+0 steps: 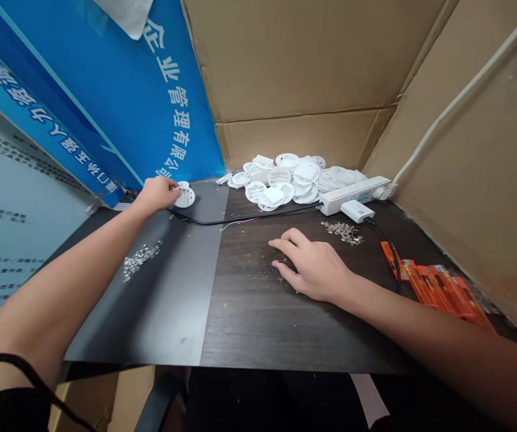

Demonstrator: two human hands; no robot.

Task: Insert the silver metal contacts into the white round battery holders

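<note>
Got the left hand (157,193) way out at the far left of the table (249,324), grip looking pinched nearly closed on the edge of a round white cover (185,198). Can't tell how deep, with the thumb mostly hidden. Another cover (181,184) just behind, so easy to snag both with a sloppy pinch. Black cable (213,222) right beside too, so could catch on it if dragged low instead of lifted.

Got the right hand (314,270) low over the middle, fingers spread apart, with nothing visible in hold. Scattered tiny crumbs right under, easy to smear around with a careless sweep.

Further out, watch the loose shiny bits (140,259) near the left forearm: could scatter with one low swing. Same deal for the second little heap (343,231) by the power strip (355,195). Pretty messy pile of white parts (280,177) at the back, likely to slide if bumped. Orange packets (438,288) over on the right, beyond the forearm.
</note>
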